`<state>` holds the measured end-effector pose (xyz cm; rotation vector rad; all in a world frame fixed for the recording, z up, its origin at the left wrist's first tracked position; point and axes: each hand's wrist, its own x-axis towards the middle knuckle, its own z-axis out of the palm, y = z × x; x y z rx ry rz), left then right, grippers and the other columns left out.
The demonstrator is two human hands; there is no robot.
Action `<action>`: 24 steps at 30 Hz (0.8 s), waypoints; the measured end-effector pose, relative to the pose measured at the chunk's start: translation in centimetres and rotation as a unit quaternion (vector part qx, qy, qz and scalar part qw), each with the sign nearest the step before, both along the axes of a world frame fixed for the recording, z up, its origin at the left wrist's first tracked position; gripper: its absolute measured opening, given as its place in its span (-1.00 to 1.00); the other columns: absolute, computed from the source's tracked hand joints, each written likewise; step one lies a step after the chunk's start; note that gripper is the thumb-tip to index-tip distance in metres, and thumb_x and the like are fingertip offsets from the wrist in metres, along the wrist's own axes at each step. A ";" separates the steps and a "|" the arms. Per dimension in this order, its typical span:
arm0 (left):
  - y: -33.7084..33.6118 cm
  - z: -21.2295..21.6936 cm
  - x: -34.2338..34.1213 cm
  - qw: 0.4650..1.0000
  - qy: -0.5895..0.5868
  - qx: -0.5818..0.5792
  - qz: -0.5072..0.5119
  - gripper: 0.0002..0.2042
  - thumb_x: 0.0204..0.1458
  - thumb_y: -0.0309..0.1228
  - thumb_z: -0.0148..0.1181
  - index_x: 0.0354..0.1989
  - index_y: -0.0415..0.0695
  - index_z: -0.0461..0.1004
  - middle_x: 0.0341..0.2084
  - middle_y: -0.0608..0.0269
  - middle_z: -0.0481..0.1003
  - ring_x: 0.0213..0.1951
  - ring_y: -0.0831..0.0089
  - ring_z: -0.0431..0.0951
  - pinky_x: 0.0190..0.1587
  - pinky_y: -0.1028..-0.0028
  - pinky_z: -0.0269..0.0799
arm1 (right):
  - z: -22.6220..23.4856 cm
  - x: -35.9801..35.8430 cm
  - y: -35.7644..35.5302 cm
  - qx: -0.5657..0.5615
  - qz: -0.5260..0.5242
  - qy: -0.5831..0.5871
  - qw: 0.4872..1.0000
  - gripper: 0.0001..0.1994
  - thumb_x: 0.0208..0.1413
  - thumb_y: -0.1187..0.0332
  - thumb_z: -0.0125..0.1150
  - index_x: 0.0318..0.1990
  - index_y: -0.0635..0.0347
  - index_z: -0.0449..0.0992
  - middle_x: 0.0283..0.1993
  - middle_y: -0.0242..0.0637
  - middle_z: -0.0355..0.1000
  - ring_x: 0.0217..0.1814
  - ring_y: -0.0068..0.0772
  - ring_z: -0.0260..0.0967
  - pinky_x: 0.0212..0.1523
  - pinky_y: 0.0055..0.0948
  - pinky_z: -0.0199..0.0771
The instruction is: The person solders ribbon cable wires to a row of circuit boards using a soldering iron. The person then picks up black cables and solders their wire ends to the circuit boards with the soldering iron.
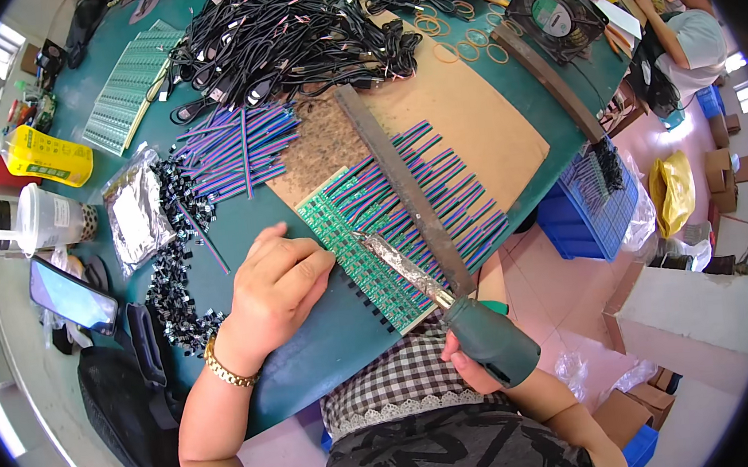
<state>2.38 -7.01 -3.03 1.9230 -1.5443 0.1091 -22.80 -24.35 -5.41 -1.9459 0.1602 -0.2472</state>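
In my right hand (470,363) is a soldering iron (494,339) with a thick dark green handle; its worn silver barrel slants up-left, tip over the green circuit board panel (368,269). My left hand (275,273) is at the panel's left edge, fingers curled together; whatever they may pinch is hidden. Striped ribbon wires (470,212) fan rightward from the panel, and a long metal bar (411,195) lies across them. Small black connectors line the panel's lower left edge. The panel rests partly on a brown board (498,125).
Black cables (277,37) are heaped at the back. Loose ribbon wires (237,147) and scattered black connectors (170,291) lie left. More circuit panels (130,90) are far left. A fan (555,13) and second bar (547,80) stand right, near a blue crate (590,214). Another person (686,37) sits beyond.
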 end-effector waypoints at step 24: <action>-0.3 0.4 -1.1 0.997 -0.048 0.014 0.060 -0.72 -0.30 -0.67 0.35 -0.35 -0.13 0.56 -0.41 0.28 0.55 -0.47 0.44 0.50 0.16 0.17 0.29 | -5.4 -1.9 0.1 -0.075 0.061 -0.115 0.989 -0.60 -0.27 0.26 0.40 -0.20 0.17 0.54 -0.30 -0.25 0.48 -0.43 -0.22 0.48 -0.47 -0.42 0.47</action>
